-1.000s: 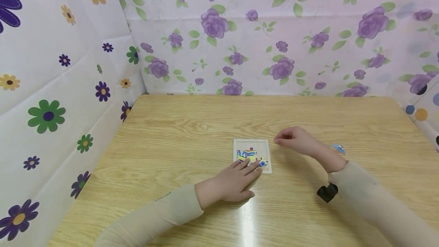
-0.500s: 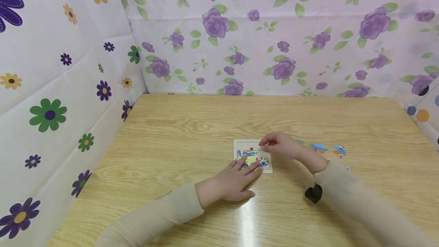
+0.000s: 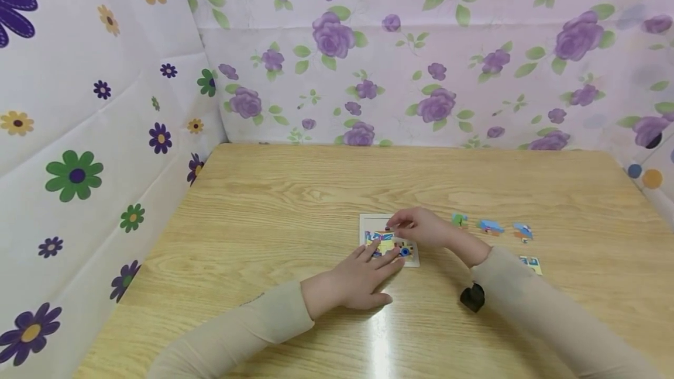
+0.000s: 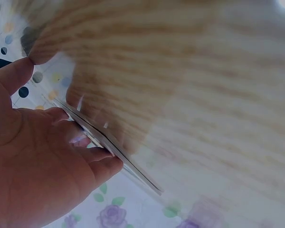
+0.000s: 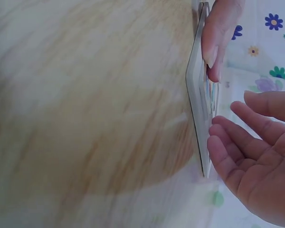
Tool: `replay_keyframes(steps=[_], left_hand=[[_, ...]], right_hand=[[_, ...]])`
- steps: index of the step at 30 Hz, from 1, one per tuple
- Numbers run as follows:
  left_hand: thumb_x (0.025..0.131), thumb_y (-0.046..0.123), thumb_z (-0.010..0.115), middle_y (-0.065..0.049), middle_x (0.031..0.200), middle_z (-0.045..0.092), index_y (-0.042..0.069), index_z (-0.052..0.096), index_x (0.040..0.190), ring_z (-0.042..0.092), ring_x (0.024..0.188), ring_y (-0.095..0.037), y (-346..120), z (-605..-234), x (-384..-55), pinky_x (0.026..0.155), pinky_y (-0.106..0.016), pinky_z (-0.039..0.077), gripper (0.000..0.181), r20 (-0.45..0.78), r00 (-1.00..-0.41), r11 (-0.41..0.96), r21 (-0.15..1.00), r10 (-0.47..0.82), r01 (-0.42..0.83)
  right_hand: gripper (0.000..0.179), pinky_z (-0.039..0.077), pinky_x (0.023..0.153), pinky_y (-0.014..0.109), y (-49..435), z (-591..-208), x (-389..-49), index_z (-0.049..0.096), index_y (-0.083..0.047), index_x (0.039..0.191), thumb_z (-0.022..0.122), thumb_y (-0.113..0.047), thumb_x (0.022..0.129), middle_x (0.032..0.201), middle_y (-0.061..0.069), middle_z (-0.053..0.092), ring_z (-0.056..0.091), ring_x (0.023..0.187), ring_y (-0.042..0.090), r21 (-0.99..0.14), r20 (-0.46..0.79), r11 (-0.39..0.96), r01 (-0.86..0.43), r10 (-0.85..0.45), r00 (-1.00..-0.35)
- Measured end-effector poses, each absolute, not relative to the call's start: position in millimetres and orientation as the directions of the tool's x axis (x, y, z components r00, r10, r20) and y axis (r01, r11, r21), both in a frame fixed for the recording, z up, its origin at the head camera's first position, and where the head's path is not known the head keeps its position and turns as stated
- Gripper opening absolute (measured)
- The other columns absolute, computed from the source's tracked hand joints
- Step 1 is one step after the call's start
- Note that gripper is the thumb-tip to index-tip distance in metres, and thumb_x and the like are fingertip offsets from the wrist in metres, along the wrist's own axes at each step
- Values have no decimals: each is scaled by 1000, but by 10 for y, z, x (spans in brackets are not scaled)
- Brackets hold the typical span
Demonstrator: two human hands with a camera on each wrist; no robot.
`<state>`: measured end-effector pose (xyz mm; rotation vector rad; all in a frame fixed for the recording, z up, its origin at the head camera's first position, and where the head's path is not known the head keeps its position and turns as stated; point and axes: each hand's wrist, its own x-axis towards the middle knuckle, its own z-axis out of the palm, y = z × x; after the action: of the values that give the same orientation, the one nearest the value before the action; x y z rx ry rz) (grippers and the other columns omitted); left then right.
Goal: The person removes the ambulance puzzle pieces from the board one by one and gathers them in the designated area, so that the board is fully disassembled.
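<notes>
A small square puzzle board (image 3: 375, 216) with a pale frame lies on the table, part of a colourful picture in it. My left hand (image 3: 363, 278) rests on its lower part, fingers spread and straight, covering some of the picture. My right hand (image 3: 425, 228) is over the board's upper right, its fingers loosely bent. In the right wrist view the right hand's fingertips (image 5: 217, 145) are at the board's edge, thumb apart, and I see nothing held. The left wrist view shows the left hand (image 4: 47, 161) against the thin board (image 4: 102, 137).
Several loose puzzle pieces lie to the right: a green and blue one (image 3: 459, 220), a blue one (image 3: 491, 227), another blue one (image 3: 523, 231) and a yellowish one (image 3: 532, 265). A black device (image 3: 472, 297) is on the right wrist. Flowered cloth (image 3: 295, 63) hangs behind the table.
My right hand has moved left from beside the board to over its upper right part, uncovering loose pieces behind its arm. The left hand has stayed in place.
</notes>
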<state>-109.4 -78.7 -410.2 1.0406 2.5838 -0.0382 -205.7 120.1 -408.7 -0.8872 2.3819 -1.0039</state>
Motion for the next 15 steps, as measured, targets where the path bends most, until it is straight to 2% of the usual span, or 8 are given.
replay_keyframes(steps=[15], left_hand=[[97,53,40,7,161,3,26,12,154,1,147,-32,-785,-4145,-1098,117,-47,19,69,-339,-664,727,97,666,680]], right_hand=[[21,52,82,36,1111,-4124,-2015,66,2,109,54,-6,93,107,15,68,62,97,21,-807,-169,540,-238,-598,-783]])
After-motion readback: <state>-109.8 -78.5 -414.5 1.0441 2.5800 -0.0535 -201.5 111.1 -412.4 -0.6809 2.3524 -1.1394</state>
